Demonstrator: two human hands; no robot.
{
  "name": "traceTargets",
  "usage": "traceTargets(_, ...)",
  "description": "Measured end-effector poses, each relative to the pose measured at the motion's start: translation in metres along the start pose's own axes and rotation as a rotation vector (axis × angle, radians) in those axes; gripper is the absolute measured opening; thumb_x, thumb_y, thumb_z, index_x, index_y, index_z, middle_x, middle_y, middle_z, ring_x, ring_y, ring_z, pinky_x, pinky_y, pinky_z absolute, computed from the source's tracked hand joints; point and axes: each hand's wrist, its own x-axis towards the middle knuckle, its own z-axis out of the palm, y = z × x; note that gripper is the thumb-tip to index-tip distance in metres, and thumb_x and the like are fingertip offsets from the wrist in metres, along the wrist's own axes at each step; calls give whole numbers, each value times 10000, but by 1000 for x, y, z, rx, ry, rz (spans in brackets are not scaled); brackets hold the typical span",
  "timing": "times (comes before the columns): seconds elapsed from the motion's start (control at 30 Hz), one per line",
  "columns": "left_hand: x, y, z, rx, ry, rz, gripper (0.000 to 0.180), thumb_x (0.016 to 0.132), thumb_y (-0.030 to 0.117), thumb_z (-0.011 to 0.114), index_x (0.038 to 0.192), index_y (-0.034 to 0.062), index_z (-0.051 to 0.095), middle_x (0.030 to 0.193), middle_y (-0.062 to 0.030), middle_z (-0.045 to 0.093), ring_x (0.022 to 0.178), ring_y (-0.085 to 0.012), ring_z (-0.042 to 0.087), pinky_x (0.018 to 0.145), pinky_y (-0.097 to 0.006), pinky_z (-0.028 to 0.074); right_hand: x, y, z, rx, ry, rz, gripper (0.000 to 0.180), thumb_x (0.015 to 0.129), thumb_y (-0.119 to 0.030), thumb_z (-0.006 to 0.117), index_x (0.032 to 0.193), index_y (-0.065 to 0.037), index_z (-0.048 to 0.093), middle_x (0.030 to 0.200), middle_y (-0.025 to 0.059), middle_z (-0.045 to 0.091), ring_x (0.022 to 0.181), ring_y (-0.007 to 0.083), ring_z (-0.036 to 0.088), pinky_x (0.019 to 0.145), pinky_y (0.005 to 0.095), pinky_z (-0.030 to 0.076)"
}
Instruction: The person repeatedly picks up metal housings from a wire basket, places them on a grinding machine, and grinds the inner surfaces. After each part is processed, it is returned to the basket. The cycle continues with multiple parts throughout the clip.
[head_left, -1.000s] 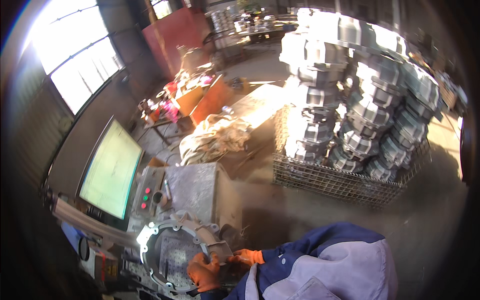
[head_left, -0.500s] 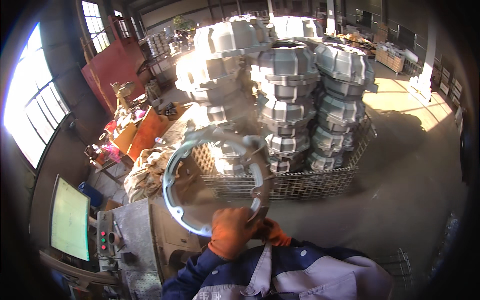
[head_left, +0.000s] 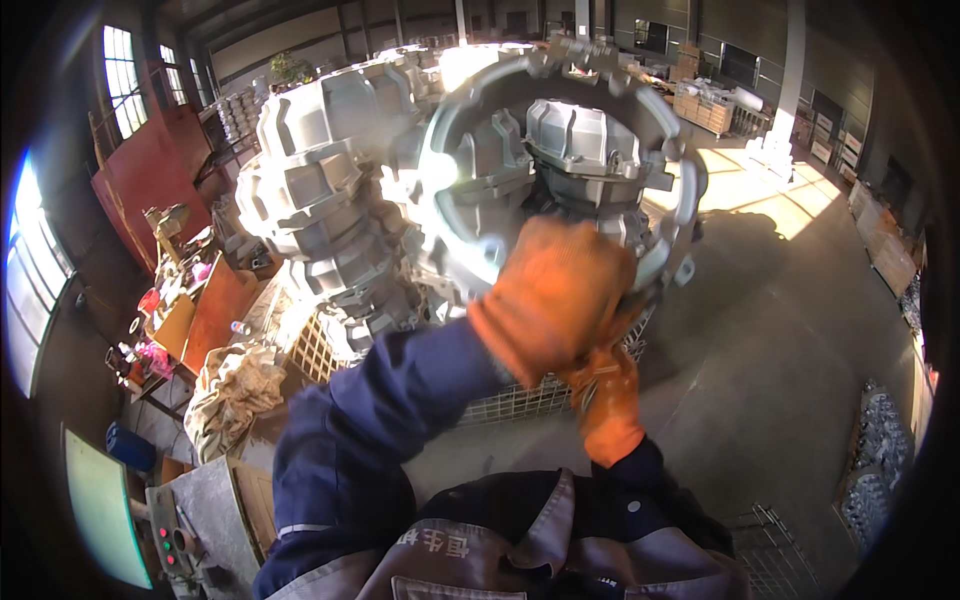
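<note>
Factory hall, concrete floor, sunlit at 1 o'clock, open toward 3. Ring-shaped metal casting was held up at 12 o'clock, in front of the stacked castings in a wire cage. Left hand and right hand, orange-gloved, were both closed on its lower rim. Cluttered bench at 9.
</note>
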Motion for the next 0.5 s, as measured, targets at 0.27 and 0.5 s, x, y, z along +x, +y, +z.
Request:
traceTargets(0.27,155,-117,-41,17,-103,-68,499,833,486,692,1108,71,726,936,-181,725,873,-352,701,800,-408,548,123,-101,88,216,-202,-161,522,954,-388,644,1202,46,493,1075,202,615,1156,366,627,1028,480,508)
traceTargets(0.5,217,-208,-7,32,-241,-157,534,854,570,661,1099,102,738,1008,-153,732,940,-326,699,850,-415,541,201,-99,114,224,-99,-163,583,904,-398,711,1235,42,520,1119,170,606,1062,411,657,944,537,548)
